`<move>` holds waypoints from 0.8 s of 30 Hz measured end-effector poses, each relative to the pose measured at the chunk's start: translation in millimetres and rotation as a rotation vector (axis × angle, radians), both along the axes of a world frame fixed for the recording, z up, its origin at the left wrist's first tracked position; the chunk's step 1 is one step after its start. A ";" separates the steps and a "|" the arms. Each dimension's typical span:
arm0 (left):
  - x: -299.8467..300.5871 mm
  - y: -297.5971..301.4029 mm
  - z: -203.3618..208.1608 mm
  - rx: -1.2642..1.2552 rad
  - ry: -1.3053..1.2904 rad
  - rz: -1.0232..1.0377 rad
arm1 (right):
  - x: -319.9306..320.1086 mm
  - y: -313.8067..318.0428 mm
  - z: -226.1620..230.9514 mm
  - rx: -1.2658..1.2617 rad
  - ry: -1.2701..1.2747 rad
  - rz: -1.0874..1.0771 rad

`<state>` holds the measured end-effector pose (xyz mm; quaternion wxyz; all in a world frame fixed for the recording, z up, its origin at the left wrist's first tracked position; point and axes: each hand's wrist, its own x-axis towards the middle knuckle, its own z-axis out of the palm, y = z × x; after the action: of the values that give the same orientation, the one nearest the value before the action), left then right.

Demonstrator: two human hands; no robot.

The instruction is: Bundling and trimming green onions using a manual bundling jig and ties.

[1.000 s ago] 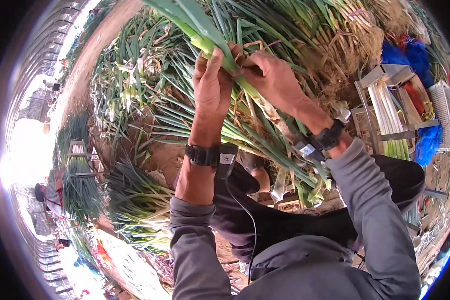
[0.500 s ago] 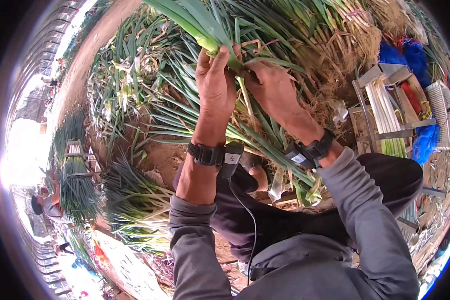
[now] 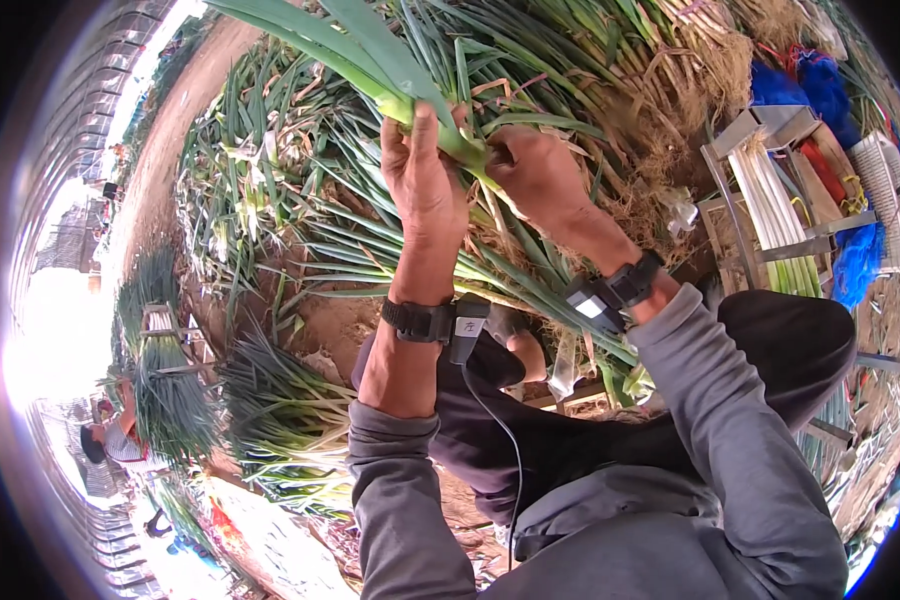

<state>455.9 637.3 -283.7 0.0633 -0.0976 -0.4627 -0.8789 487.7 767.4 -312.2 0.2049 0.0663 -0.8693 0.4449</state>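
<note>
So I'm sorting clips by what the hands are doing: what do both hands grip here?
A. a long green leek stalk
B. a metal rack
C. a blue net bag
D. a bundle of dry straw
A: the left hand and right hand both close around one green leek stalk, held up over the heap of leeks.

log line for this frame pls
left hand: grips leek stalk | right hand: pinches same stalk | beneath: leek pile | right side: metal rack
</note>
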 end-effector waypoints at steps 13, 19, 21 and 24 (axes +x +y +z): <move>-0.3 -12.7 9.2 0.153 0.093 -0.204 | 32.3 6.0 12.4 -0.728 -0.433 0.206; -1.8 -11.6 11.6 0.149 0.041 -0.142 | 32.1 5.4 30.8 -0.491 -0.351 0.204; -1.3 -6.2 11.4 0.138 0.002 -0.142 | 27.2 6.1 26.9 -0.575 -0.357 0.234; -2.8 -10.2 15.8 0.160 0.013 -0.214 | 27.4 9.0 22.9 -0.708 -0.361 0.292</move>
<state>453.1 627.0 -267.9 -0.0199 -0.1469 -0.3777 -0.9140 515.2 776.4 -289.2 -0.0055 0.0352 -0.6663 0.7449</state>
